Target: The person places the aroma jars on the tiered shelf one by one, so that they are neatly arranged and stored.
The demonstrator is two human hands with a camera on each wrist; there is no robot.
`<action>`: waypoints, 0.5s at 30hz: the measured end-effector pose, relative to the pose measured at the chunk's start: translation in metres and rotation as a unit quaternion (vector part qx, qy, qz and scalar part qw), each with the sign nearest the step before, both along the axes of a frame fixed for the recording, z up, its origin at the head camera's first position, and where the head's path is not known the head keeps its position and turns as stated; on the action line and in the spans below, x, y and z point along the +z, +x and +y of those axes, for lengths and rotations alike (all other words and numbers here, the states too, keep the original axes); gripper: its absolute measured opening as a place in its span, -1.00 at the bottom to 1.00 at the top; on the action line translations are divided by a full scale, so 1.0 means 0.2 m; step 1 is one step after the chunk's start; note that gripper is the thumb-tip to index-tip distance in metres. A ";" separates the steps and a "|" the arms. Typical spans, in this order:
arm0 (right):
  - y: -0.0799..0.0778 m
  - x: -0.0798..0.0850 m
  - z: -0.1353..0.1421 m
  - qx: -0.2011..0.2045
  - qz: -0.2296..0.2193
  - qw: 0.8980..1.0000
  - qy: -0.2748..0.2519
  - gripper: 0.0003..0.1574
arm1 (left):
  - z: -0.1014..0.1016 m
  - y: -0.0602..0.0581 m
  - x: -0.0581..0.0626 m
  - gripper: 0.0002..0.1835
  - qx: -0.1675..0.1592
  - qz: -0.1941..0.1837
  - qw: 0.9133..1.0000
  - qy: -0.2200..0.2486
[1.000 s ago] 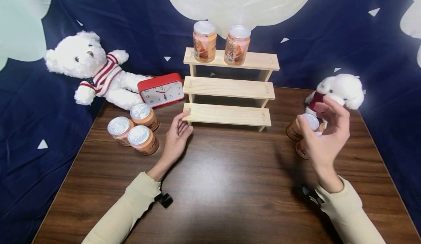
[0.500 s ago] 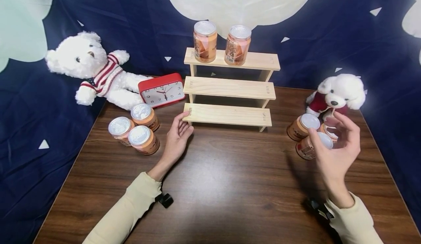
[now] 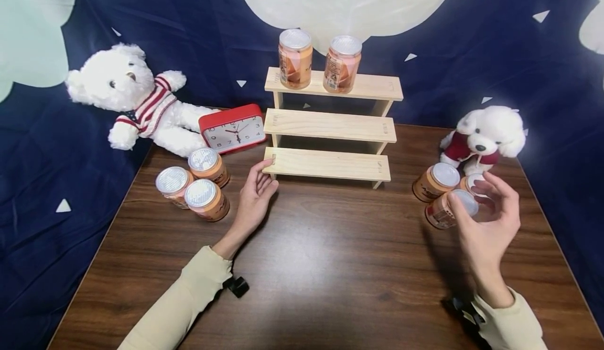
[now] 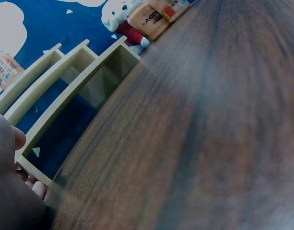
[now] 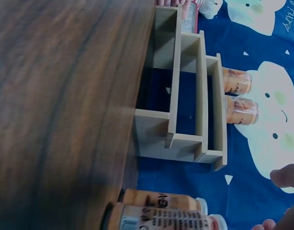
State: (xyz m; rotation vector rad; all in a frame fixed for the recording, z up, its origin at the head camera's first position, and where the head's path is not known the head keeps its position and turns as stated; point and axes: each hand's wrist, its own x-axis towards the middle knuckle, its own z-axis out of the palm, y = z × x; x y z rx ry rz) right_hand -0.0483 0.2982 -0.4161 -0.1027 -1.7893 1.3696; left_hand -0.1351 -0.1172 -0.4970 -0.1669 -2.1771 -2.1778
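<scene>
Your left hand (image 3: 252, 198) grips the left end of the three-tier wooden shelf (image 3: 327, 162) at its lowest tier. Your right hand (image 3: 493, 221), well right of the shelf, is released: thumb and fingers curve apart above the front jar (image 3: 440, 212) of a close trio. The second jar (image 3: 427, 186) stands rearward of it, nearest the shelf; the third jar (image 3: 470, 181) is partly hidden by your fingers. A white plush dog (image 3: 488, 135) sits right of the shelf, behind this trio, obstructing rearward reach.

Left of the shelf, a red alarm clock (image 3: 234, 130) stands just beside it, with a white teddy bear (image 3: 141, 98) beyond. Three left jars (image 3: 206, 201) stand forward of the clock. Two upper jars (image 3: 342, 67) occupy the shelf's top tier, left of its right end.

A navy curtain (image 3: 448, 88) hangs behind the shelf. The desk (image 3: 306, 266) stretches forward of the shelf between your forearms; its side edges run outside both jar groups.
</scene>
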 end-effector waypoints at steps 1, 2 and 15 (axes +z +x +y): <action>0.00 0.00 0.00 -0.004 -0.006 1.000 0.005 -0.21 | 0.00 0.00 0.00 -0.41 0.001 -0.001 1.000 0.000; 0.01 0.00 0.00 -0.008 -0.013 1.000 0.010 -0.21 | 0.00 0.00 0.00 -0.41 0.002 -0.001 1.000 0.000; 0.08 0.02 -0.05 -0.057 -0.081 0.994 0.052 -0.19 | 0.00 -0.01 -0.01 -0.40 0.000 0.002 1.000 -0.005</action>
